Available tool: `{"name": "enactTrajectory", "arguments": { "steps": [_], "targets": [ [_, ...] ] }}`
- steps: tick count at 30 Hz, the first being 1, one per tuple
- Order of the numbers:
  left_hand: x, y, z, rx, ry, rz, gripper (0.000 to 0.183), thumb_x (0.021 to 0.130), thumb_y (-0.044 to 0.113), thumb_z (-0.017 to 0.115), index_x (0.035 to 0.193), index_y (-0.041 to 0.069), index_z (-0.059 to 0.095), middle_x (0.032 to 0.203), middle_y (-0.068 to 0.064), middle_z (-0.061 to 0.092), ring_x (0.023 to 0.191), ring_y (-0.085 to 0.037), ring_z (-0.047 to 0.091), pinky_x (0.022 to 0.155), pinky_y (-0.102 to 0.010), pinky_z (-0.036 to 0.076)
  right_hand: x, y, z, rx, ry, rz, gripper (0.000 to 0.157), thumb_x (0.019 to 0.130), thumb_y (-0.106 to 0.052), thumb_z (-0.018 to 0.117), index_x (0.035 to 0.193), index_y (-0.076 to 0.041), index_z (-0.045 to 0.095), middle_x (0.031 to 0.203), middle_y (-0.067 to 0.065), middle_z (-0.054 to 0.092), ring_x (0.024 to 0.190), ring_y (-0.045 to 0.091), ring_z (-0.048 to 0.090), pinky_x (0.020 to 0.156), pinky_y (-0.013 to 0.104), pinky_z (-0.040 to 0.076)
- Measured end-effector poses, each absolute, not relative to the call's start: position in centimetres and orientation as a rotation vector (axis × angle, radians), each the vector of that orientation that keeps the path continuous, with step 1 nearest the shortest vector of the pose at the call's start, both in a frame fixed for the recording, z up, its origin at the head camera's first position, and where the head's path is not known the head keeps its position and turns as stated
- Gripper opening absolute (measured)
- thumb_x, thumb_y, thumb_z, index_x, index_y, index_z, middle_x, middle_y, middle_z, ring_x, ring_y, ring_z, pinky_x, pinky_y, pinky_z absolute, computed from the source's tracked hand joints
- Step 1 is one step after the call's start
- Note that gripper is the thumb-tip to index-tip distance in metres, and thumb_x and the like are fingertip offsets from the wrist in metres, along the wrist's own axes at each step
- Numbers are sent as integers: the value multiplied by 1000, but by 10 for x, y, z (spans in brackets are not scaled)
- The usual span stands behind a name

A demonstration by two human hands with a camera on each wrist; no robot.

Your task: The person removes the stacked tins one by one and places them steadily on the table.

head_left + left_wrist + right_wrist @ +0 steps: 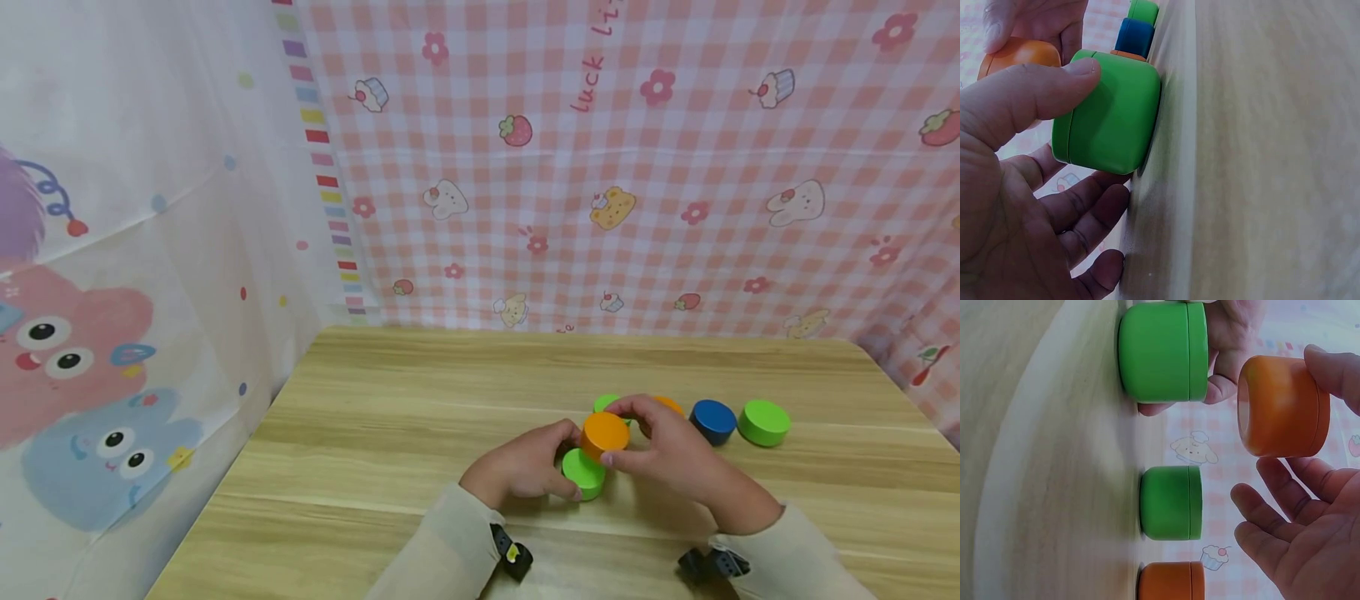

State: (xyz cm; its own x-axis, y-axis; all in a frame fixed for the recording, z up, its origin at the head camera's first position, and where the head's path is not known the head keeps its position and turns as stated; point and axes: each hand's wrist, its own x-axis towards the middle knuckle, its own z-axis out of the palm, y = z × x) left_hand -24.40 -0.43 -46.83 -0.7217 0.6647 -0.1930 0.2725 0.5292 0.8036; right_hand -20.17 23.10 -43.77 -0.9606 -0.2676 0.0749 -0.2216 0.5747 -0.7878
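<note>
My left hand [525,465] holds a small round green jar [583,475] between thumb and fingers, the jar standing upright on the wooden table. In the left wrist view the thumb lies against the side of this green jar [1113,119], near the lid seam. A matching orange jar [606,433] is pinched by my right hand [678,454], just behind and above the green one. From the right wrist view, this orange jar [1282,406] is off the table, its lid on, with the lower fingers spread loosely below the thumb.
Behind the hands stands a row of similar jars: a green one [606,402] and an orange one [669,405], both partly hidden by the right hand, then a blue one [713,422] and another green one [765,423]. A checked cloth [480,250] hangs beyond the table's [360,417] far edge.
</note>
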Motion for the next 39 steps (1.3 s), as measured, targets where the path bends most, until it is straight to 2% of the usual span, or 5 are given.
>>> {"name": "enactTrajectory", "arguments": {
  "steps": [13, 39],
  "targets": [
    [-244, -4, -468, 782, 2285, 1092, 48, 81, 10, 90, 115, 22, 58, 112, 10, 62, 99, -8, 56, 97, -26, 45, -203, 235, -433, -347, 2771, -1320, 60, 89, -29, 87, 133, 0, 59, 135, 18, 64, 129, 40, 57, 113, 63, 42],
    [-244, -4, -469, 782, 2292, 1095, 48, 81, 10, 91, 114, 22, 58, 110, 10, 62, 99, -8, 56, 98, -27, 44, -207, 250, -432, -365, 2813, -1343, 58, 91, -27, 85, 134, 0, 57, 129, 15, 66, 121, 34, 63, 109, 61, 47]
  ]
}}
